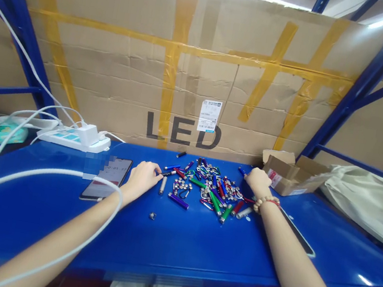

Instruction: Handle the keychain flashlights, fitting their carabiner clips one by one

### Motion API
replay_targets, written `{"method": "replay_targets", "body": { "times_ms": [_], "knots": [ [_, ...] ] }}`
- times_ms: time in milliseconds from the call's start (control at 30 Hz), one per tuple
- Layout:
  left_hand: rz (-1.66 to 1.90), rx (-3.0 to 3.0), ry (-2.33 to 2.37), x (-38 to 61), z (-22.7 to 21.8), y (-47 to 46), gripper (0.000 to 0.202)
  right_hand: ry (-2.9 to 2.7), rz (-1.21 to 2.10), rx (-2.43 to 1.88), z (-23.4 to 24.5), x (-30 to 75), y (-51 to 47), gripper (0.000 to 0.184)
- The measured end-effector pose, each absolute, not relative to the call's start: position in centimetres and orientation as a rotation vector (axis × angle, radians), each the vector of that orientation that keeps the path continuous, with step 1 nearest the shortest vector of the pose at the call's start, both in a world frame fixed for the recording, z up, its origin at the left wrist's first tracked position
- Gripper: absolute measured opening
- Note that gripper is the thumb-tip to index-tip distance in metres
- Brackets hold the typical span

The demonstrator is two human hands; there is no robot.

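Note:
My left hand (143, 175) is closed, its fingertips pinching the end of a slim black tube (169, 173) with a silvery tip. My right hand (258, 181) is closed at the far right of the pile, and a blue tube (242, 171) sticks out from its fingers. Between the hands lies a loose heap of small metal parts and carabiner clips (208, 173). Coloured tubes like small torch bodies lie about it: a purple tube (178, 201), a green tube (226, 213) and a silver tube (162, 186). A small silvery piece (152, 216) lies apart, nearer me.
A phone (113, 180) lies beside my left forearm, and a dark flat device (297, 233) is partly under my right. A white power strip (69, 136) trails cables; one cable crosses my left arm. An open carton (290, 174) stands right. A large cardboard sheet (121, 79) backs the blue table (174, 252).

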State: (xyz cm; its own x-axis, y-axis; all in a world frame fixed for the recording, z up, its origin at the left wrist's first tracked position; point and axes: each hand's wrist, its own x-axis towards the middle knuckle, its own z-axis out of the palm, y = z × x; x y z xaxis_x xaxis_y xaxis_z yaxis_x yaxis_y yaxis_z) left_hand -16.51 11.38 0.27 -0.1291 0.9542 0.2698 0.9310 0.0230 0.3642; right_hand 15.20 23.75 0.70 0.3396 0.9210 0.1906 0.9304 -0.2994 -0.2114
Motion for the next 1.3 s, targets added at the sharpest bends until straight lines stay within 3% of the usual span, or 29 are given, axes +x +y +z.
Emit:
{"method": "replay_targets", "body": {
  "times_ms": [233, 333, 400, 467, 533, 633, 767, 1000, 1133, 1300],
  "knots": [
    [0.902, 2.137, 2.088, -16.0, 0.5, 11.5, 0.027, -1.843, -0.016, -2.009, 3.0, 13.4, 21.7, 0.026],
    [1.131, 2.357, 1.802, -15.4, 0.6, 11.3, 0.048, -2.073, 0.094, -1.615, 4.5, 10.3, 19.7, 0.027],
    [1.205, 2.462, 1.657, -15.1, 0.6, 11.1, 0.056, -2.263, 0.310, -1.032, 4.9, 7.5, 18.3, 0.028],
    [1.226, 2.459, 1.622, -15.1, 0.5, 11.0, 0.053, -2.339, 0.405, -0.702, 4.8, 4.7, 17.3, 0.026],
    [1.180, 2.372, 1.641, -15.3, 0.5, 11.1, 0.037, -2.374, 0.474, -0.538, 4.3, 2.5, 16.6, 0.025],
    [1.103, 2.239, 1.685, -15.9, 0.3, 11.3, 0.020, -2.269, 0.547, -0.499, 3.1, 0.8, 16.4, 0.025],
    [1.089, 2.146, 1.672, -16.1, 0.1, 11.5, 0.013, -2.055, 0.669, -0.605, 1.9, 0.5, 16.8, 0.024],
    [1.176, 1.699, 1.193, -15.2, -0.1, 11.5, 0.027, -2.004, 0.903, -0.680, 2.0, 0.4, 17.1, 0.025],
    [1.170, 1.572, 1.138, -15.0, 0.5, 11.2, 0.034, -1.992, 0.827, -0.612, 2.4, 0.2, 16.8, 0.023],
    [1.081, 1.470, 1.091, -15.0, 1.4, 10.9, 0.037, -1.960, 1.064, -0.575, 2.2, 0.3, 16.6, 0.032]
  ]
}}
